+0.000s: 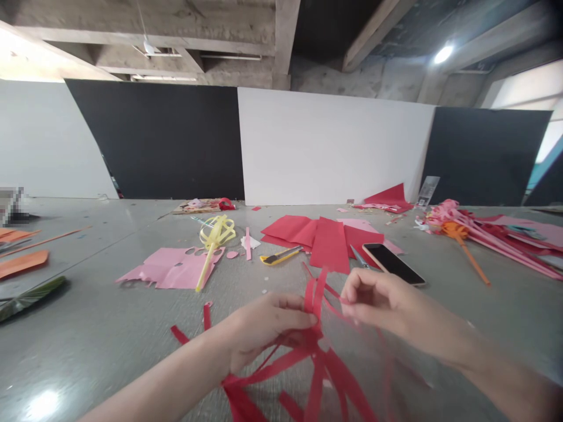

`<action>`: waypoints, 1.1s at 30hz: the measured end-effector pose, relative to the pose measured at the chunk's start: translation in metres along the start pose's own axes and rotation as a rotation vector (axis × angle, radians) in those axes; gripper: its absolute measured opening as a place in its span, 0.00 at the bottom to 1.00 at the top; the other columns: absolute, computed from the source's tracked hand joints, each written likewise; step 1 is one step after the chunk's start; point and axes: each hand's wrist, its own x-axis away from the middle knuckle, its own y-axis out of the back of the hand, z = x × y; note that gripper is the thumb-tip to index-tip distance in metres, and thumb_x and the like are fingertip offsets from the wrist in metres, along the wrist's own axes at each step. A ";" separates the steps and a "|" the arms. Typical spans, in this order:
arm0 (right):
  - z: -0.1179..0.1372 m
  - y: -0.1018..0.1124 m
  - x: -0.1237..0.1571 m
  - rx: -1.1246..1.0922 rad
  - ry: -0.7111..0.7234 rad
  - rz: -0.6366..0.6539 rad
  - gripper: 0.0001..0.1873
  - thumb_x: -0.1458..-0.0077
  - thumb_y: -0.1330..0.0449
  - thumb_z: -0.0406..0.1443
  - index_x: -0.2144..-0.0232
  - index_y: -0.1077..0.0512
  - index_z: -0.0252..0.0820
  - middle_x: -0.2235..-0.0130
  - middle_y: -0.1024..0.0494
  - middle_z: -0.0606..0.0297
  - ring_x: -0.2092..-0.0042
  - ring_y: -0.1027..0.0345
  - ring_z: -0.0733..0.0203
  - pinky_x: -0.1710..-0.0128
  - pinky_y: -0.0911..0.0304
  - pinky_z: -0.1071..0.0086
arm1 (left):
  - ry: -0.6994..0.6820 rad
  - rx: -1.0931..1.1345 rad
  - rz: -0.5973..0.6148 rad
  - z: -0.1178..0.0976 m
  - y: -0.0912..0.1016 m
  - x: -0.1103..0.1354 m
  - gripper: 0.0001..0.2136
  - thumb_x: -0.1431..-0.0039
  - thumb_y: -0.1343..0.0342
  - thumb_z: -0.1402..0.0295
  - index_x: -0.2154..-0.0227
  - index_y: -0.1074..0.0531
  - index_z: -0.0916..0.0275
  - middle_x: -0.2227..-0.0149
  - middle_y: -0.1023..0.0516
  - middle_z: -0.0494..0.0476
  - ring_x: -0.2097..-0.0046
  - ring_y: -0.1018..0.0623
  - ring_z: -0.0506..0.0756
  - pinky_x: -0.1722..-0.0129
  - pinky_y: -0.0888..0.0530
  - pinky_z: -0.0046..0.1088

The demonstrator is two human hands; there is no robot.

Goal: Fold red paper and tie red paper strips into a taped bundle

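My left hand (281,322) is closed around a bunch of red paper strips (317,299), thumb on top. Several strips fan out below it toward the near edge of the view. To the right, my right hand (367,296) pinches a thin red paper strip (332,292) between thumb and fingertips; this hand is partly blurred. Beyond the hands lie folded red paper sheets (329,243), a yellow utility knife (281,256) and a dark-screened phone (393,264). A blue pen-like tool (359,256) is partly hidden beside the phone.
Left of the knife, a yellow paper-strip flower (215,237) rests on cut pink paper (169,266). At right lie an orange flower (457,231) and a pink paper bundle (448,214). A green rolled piece (33,299) is far left. Black and white panels (334,146) stand behind.
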 end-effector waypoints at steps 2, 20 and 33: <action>-0.002 -0.004 -0.001 -0.034 -0.015 0.000 0.05 0.47 0.49 0.34 0.73 0.42 0.43 0.74 0.33 0.70 0.72 0.40 0.67 0.71 0.44 0.72 | -0.012 -0.005 -0.028 0.000 -0.001 0.001 0.04 0.52 0.42 0.70 0.74 0.26 0.66 0.74 0.27 0.52 0.73 0.29 0.47 0.69 0.34 0.22; -0.003 -0.025 -0.005 -0.131 -0.185 0.016 0.13 0.55 0.44 0.31 0.73 0.48 0.45 0.74 0.34 0.75 0.72 0.41 0.70 0.72 0.46 0.77 | -0.107 -0.020 -0.041 0.000 -0.007 0.002 0.06 0.49 0.48 0.72 0.71 0.25 0.65 0.73 0.25 0.54 0.70 0.28 0.49 0.66 0.34 0.24; -0.005 -0.027 -0.002 0.036 -0.054 -0.084 0.10 0.54 0.45 0.32 0.73 0.45 0.45 0.71 0.32 0.73 0.72 0.40 0.68 0.71 0.43 0.75 | -0.112 -0.002 -0.093 -0.004 -0.010 0.004 0.10 0.50 0.45 0.63 0.78 0.28 0.65 0.77 0.28 0.50 0.73 0.30 0.48 0.68 0.34 0.24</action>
